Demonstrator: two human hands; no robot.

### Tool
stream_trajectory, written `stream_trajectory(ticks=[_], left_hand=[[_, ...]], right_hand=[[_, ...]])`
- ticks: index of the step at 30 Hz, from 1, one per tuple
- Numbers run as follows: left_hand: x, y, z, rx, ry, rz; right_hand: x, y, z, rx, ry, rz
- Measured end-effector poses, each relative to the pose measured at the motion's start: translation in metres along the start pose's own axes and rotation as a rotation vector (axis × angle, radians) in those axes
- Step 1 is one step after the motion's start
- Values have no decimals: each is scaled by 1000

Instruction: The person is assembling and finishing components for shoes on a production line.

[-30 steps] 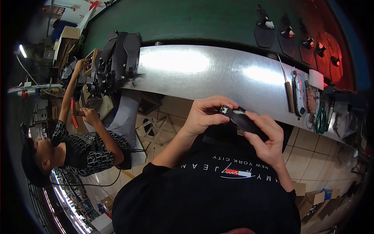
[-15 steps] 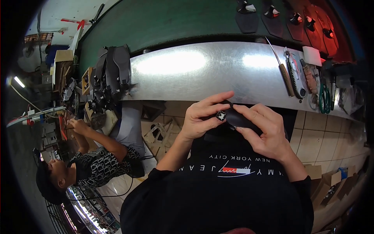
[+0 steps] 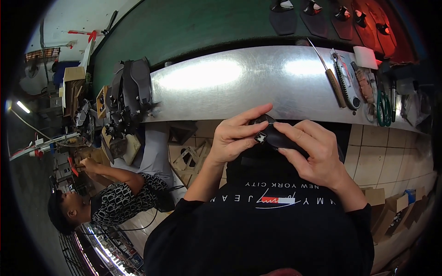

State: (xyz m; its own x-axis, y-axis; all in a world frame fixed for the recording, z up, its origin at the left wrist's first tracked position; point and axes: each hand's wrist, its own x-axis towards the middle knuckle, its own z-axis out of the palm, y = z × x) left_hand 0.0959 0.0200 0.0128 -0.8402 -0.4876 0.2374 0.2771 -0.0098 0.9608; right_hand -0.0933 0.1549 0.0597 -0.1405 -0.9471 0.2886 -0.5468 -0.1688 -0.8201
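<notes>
Fingers (image 3: 239, 125) of the left hand (image 3: 235, 140) and right hand (image 3: 313, 154) are pinching a small black leather shoe piece (image 3: 276, 137) at chest level, at 6 o'clock from the brushed-metal desk (image 3: 258, 87). Work appears midway; finished black soles (image 3: 133, 85) are stacking at 9 o'clock.

brown cardboard boxes (image 3: 391, 207) lower right

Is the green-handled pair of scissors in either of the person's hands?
No: the scissors lie on the metal bench, while the left hand and right hand hold a small black piece.
</notes>
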Motion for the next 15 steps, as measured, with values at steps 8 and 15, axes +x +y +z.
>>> stream_trajectory(ticks=[8, 15], left_hand=[[4, 9, 9, 103, -15, 6], [7, 12, 25, 24, 97, -255]], right_hand=[[0, -3, -1, -90, -2, -30], [0, 3, 1, 6, -13, 145]])
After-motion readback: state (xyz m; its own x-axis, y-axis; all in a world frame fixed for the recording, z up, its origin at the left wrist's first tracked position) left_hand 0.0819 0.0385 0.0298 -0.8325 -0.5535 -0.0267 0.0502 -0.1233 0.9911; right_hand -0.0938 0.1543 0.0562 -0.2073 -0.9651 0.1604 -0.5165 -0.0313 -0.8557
